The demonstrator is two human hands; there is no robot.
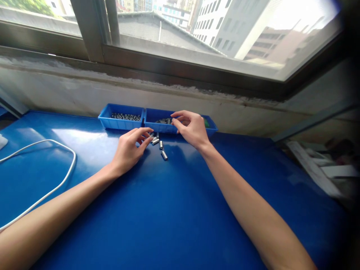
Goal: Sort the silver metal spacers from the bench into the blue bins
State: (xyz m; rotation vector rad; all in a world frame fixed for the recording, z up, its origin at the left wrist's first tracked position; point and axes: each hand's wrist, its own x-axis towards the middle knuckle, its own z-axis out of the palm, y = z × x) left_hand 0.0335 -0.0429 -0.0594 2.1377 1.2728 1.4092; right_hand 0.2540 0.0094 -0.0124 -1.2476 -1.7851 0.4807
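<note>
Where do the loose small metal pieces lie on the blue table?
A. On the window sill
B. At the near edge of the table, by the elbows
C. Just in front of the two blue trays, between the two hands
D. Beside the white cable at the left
C: the small metal pieces lie on the blue table just before the blue trays, by the left hand fingertips, with the right hand close above.
</note>
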